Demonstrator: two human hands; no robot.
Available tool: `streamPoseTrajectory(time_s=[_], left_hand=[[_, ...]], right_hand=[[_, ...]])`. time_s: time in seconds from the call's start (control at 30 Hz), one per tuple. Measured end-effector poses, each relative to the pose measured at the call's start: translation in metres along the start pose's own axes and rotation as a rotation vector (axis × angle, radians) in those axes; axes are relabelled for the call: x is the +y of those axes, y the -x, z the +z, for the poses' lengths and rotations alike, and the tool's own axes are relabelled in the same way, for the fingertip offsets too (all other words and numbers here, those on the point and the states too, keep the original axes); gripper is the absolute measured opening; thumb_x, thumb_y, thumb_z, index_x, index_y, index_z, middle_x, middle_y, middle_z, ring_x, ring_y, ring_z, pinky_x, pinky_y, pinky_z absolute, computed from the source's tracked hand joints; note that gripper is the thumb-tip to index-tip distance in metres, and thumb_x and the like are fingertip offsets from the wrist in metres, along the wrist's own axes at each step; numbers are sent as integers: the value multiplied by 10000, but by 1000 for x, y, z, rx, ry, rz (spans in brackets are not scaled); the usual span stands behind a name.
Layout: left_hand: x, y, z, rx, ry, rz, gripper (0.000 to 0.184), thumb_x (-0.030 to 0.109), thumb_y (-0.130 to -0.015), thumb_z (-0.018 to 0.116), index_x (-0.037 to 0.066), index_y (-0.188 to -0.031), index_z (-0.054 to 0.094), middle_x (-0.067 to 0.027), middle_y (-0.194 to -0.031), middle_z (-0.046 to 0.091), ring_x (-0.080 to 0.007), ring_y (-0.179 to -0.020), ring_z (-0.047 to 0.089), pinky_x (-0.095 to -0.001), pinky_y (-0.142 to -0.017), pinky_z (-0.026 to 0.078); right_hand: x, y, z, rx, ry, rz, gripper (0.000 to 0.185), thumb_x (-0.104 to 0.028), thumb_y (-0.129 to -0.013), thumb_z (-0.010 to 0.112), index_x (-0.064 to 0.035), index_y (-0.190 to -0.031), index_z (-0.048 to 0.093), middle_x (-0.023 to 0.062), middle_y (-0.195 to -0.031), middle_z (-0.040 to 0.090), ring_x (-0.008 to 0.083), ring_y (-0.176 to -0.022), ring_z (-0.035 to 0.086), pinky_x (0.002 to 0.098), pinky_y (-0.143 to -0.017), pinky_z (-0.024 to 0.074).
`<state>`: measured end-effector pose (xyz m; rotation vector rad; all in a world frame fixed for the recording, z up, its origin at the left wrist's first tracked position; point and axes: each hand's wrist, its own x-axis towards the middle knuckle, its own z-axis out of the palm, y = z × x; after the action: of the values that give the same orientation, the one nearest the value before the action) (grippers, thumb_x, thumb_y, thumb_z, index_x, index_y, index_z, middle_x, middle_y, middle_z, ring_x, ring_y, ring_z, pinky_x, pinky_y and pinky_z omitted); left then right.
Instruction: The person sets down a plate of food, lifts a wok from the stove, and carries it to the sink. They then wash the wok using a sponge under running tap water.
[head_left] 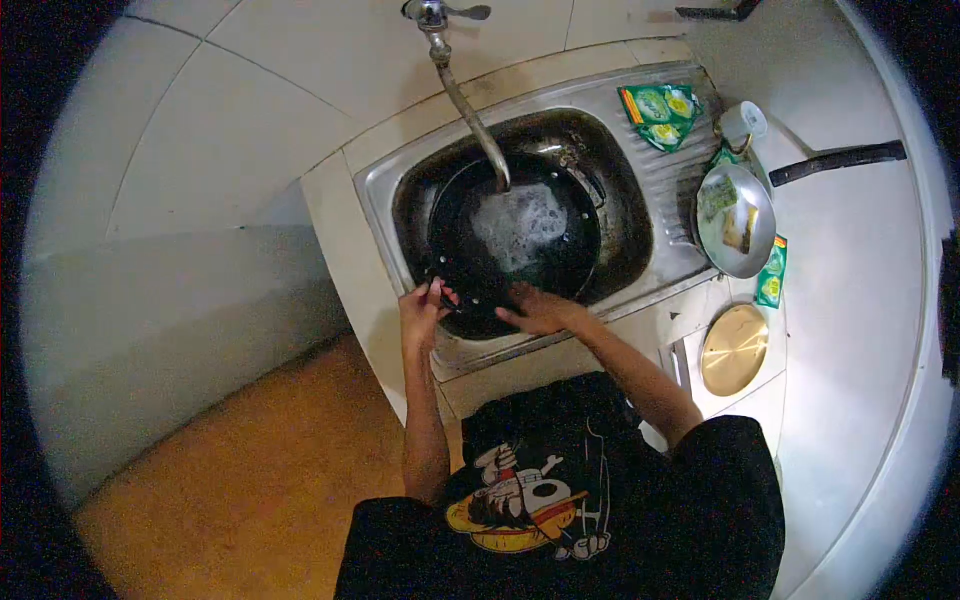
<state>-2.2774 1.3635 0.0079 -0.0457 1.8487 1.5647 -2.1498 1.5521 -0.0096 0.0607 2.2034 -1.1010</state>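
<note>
A large black pan lies in the metal sink, with foamy water in it below the tap spout. At the pan's lower left edge, the fingers of my left hand are closed around its handle. My right hand reaches over the near rim into the dark pan, fingers apart; its fingertips are partly lost in the dark, and I see nothing held in it.
The tap hangs over the sink from the wall. Right of the basin are green packets, a white cup, a metal pan holding sponges, its black handle, and a gold-coloured round lid.
</note>
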Motion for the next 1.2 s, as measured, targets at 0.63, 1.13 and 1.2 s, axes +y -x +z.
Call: streamPoseTrajectory(time_s=[0.63,1.13,1.2], left_hand=[[8,-1,5,7,4,-29,257,266,-837,549,11,-814,577,-50,-699,588,-125,-627,579,-243,-529,469],[12,0,4,-19,-35,-25,262,242,-847,534,-18,-844,566,-59,-718,583,-141,-642,581,-270,-574,496],[11,-2,2,-27,-70,-22,260,240,-848,532,-18,-849,565,-59,-719,583,-141,-644,581,-269,-574,497]], right_hand=[[20,59,-30,48,109,132,756,-556,-845,229,130,-1075,449,281,-1168,417,376,-1123,379,409,-975,279],[33,35,-44,51,302,279,659,-518,-867,221,37,-1134,456,250,-1149,461,379,-1095,416,398,-945,323],[39,7,-26,200,-57,69,680,-527,-865,202,47,-1114,470,247,-1140,469,377,-1090,421,403,-942,323]])
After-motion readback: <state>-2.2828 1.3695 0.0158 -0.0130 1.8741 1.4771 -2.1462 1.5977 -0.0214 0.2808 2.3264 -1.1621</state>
